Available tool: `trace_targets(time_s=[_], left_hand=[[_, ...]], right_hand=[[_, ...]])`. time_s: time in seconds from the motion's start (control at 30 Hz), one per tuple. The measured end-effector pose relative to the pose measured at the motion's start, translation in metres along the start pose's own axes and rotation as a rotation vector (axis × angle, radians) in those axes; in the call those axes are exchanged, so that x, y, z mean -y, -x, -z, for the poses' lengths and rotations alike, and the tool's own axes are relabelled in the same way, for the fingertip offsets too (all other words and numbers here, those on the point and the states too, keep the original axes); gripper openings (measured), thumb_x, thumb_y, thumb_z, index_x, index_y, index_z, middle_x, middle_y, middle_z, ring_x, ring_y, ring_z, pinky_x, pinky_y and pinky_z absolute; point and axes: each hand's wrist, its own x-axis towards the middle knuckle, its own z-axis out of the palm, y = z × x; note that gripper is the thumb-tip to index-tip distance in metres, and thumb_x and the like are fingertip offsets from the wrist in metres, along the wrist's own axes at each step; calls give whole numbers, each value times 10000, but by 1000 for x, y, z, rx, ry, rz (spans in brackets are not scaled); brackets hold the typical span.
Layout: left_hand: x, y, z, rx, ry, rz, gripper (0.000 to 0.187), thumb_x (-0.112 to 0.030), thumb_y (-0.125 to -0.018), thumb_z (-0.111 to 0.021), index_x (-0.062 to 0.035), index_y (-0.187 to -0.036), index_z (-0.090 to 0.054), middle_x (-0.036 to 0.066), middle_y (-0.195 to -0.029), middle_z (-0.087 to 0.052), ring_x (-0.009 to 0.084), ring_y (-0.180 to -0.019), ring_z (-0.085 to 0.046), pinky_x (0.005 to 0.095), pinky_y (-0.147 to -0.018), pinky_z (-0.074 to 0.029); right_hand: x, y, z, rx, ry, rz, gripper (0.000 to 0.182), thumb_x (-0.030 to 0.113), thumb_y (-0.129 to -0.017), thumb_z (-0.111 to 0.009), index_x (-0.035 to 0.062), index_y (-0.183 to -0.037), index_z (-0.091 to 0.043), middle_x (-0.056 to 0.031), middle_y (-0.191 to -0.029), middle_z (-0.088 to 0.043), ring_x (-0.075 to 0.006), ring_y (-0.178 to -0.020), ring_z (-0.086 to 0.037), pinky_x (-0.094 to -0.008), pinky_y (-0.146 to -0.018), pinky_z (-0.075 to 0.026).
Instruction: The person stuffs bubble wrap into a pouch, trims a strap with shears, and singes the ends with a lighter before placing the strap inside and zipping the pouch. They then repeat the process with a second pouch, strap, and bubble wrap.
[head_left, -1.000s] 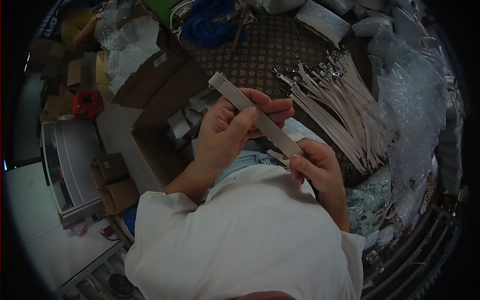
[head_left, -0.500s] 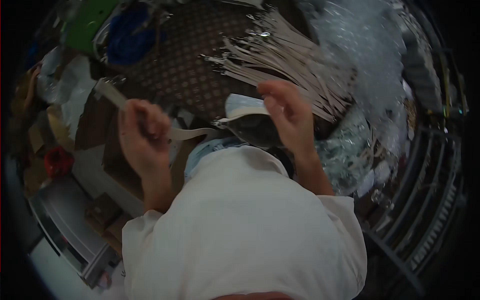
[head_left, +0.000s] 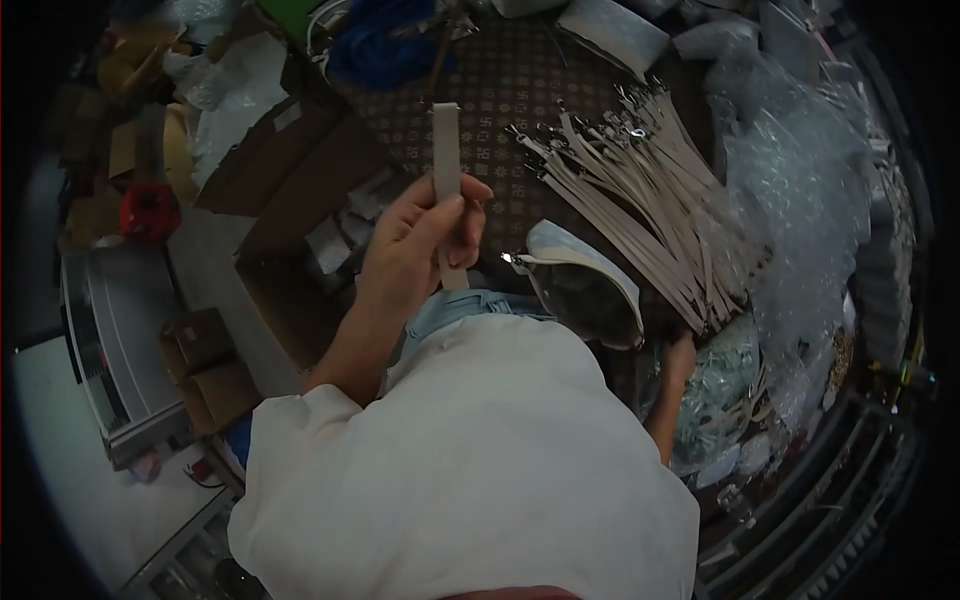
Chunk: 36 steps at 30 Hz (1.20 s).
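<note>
My left hand point(head_left: 425, 225) is closed on a beige strap point(head_left: 447, 150). Its upper end stands up above my thumb, and the lower part hangs down towards my lap. My right hand point(head_left: 679, 358) is low on the right, beside a clear plastic bag point(head_left: 715, 385) with greenish contents; its fingers are mostly hidden. Many similar straps point(head_left: 640, 210) with metal clasps at their far ends lie in a fanned bundle on the brown patterned cloth. Between my hands sits a dark pouch-like item point(head_left: 585, 295) with a pale rim, a light blue part and a small metal piece.
An open cardboard box point(head_left: 285, 260) stands on the left, with smaller boxes point(head_left: 208, 365) and a red object point(head_left: 149, 211) beyond. Clear plastic wrap point(head_left: 795, 180) is heaped on the right. A blue bundle point(head_left: 380, 45) lies at the back. Metal bars point(head_left: 850, 480) run along the lower right.
My left hand has moved right and now holds the strap upright before me. My right hand has left the pouch-like item and gone down to the right. The view has shifted.
</note>
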Motion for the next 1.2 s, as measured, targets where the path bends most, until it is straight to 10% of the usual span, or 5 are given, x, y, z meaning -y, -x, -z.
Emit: trace_targets(time_s=[0.17,0.37,0.53,0.6,1.2], left_hand=[[-6,8,-3,-9,53,48,201,-112,-894,-420,39,-983,-519,42,-697,-489,69,-558,-434,207,-503,-375],[-11,16,-3,37,12,97,209,-130,-894,-442,47,-943,-543,41,-689,-485,71,-510,-449,215,-459,-375],[-14,19,-6,47,14,116,245,-145,-902,-428,55,-988,-540,42,-716,-484,76,-543,-459,215,-491,-384],[-14,21,-8,30,32,70,297,-160,-910,-402,58,-1079,-513,42,-763,-483,84,-608,-467,219,-552,-394],[-21,27,-9,91,32,115,276,-132,-914,-386,54,-1086,-495,70,-786,-523,115,-614,-519,230,-553,-434]], right_hand=[[-5,-16,14,-177,41,234,296,154,-736,-599,-13,-961,-501,-176,-897,-579,-391,-819,-542,-447,-726,-444],[125,17,146,-116,-908,272,186,182,-912,-438,18,-903,-524,-13,-685,-526,-55,-558,-451,-189,-503,-349],[223,63,187,-183,-1001,676,270,160,-895,-451,-4,-1092,-536,-16,-655,-454,-95,-541,-394,-217,-499,-340],[253,78,197,-351,-789,1161,302,171,-829,-563,23,-1092,-570,-38,-670,-442,-125,-558,-408,-235,-486,-343],[296,93,186,-390,-604,1329,323,171,-706,-666,111,-1020,-627,-35,-657,-418,-164,-565,-443,-268,-455,-363]])
